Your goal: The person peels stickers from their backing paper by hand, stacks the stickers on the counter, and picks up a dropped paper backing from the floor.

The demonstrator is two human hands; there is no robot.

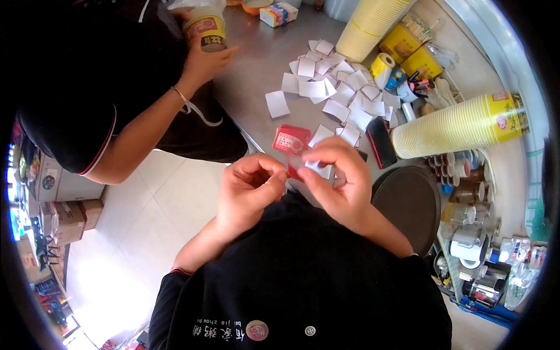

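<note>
Fingers of the left hand [248, 189] pinch together at frame centre; whether the right hand [345, 185] grips anything, I cannot tell. Red cards [291, 140] show just above, long side crosswise, nearer the right; beyond, white slips [312, 88] strew the counter [256, 64], upper centre.

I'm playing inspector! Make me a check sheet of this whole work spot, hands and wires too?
Surface: grey metal table, partly covered.
Job's things: scattered white cards; red printed cards just beyond the hands.
Clutter: yellow cup stacks, tissue box.
Hands: left hand pinching, its hold too small to tell; right hand beside it, fingers curled, grip unclear.
Cables: none clearly seen.
Surroundings: a co-worker's hand at a yellow cup; tiled floor.
</note>
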